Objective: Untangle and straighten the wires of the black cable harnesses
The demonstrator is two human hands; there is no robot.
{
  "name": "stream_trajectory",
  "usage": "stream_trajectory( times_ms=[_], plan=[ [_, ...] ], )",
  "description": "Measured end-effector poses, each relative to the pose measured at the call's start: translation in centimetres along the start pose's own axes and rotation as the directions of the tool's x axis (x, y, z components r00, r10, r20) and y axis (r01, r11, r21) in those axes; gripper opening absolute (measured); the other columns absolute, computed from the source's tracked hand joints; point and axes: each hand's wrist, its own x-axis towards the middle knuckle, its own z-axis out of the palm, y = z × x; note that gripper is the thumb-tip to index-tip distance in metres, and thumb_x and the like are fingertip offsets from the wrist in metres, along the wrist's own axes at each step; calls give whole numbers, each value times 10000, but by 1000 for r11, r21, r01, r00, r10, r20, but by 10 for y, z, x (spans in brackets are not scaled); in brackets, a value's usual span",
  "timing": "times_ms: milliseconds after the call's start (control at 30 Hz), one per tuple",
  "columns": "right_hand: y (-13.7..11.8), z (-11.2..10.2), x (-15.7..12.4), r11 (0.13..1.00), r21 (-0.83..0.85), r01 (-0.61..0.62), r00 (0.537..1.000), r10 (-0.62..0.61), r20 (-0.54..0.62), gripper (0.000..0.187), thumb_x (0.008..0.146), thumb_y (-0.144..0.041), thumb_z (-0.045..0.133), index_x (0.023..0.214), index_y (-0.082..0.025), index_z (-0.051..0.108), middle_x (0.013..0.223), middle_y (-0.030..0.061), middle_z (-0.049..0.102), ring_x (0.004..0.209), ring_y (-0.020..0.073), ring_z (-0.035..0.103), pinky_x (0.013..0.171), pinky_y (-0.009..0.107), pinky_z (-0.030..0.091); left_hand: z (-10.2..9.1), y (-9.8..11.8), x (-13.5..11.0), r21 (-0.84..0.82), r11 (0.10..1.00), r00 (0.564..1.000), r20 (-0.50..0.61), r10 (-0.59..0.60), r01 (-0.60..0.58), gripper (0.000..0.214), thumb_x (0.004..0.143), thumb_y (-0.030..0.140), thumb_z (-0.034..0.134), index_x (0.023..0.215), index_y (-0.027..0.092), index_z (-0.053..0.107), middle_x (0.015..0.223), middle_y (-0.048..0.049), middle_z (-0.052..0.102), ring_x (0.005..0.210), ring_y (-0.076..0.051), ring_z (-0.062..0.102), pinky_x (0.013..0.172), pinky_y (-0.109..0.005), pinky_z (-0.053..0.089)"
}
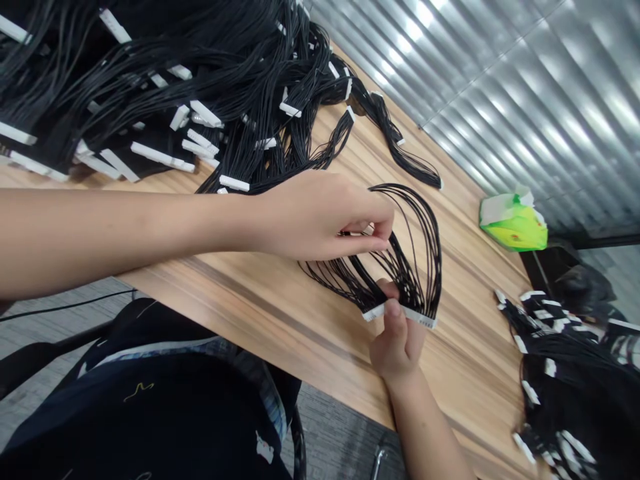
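Observation:
A black wire harness point(434, 247) arches over the table between my two hands. Its long white connector point(423, 318) is pinched between the thumb and fingers of my right hand point(397, 340), the wires rising from it. Above and to the left, my left hand point(335, 217) is closed with its fingertips on the looped wires of the same harness. The end inside the left fingers is mostly hidden, with a small pale bit showing between them.
A large heap of black harnesses point(210, 73) with white connectors covers the far left of the wood-grain table point(300, 320). Another pile point(575, 380) lies at the right. A green tissue pack point(515, 220) sits near the corrugated metal wall point(480, 87).

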Motion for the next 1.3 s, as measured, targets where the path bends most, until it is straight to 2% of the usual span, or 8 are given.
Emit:
stream_trajectory(
  times_ms=[133,300,600,767,867,933,1133,1300],
  plan=[
    [-2,3,0,995,87,-49,997,44,63,221,1031,-337,376,981,-247,572,870,30,596,814,202,589,759,359,474,5,3,-2,-7,997,989,-121,81,-82,219,1006,320,485,950,214,668,984,25,708,839,-85,663,609,-215,368],
    [3,1,-7,982,176,-72,990,48,136,203,1012,-377,417,985,-260,581,893,35,584,820,218,563,773,382,480,5,2,-4,-50,977,977,-59,204,-207,193,1020,282,499,1025,221,682,1012,61,740,885,-52,690,631,-169,398],
    [1,-2,-9,886,387,-257,905,81,417,254,990,-461,433,917,-262,573,823,15,531,758,209,524,761,396,463,3,0,-4,-82,969,968,75,241,-234,214,1022,330,506,1044,278,713,1012,75,779,815,-75,704,607,-247,363],
    [-5,-1,-11,846,411,-341,857,99,506,374,972,-542,398,840,-247,586,824,45,534,801,231,521,843,461,505,-1,-5,3,-315,944,900,377,219,-98,144,973,285,583,999,280,724,952,85,770,814,-65,688,654,-199,411],
    [-11,-1,-12,829,397,-393,836,142,529,413,958,-578,406,815,-249,611,848,64,563,842,244,547,887,490,537,-4,-6,5,-538,838,827,511,236,93,145,952,245,589,966,256,733,843,64,749,734,-52,668,679,-152,457],
    [-13,-1,-12,827,394,-401,830,146,539,422,950,-585,423,808,-245,627,848,70,591,844,249,574,876,502,559,-3,-4,5,-627,758,810,531,248,179,143,935,223,598,942,247,739,781,59,735,675,-51,655,649,-144,468],
    [-11,0,-13,884,360,-297,875,101,474,461,975,-563,379,853,-242,686,804,63,656,751,240,618,742,476,611,6,1,-1,-667,738,908,367,202,105,122,881,186,682,889,279,761,830,70,768,708,-42,684,682,-131,487],
    [-9,0,-15,902,342,-263,894,95,438,463,991,-548,370,821,-235,664,704,38,607,695,229,602,674,445,599,8,-2,-4,-597,802,933,278,231,-20,99,902,237,683,903,306,754,891,80,778,798,-50,703,788,-135,487]
  ],
)
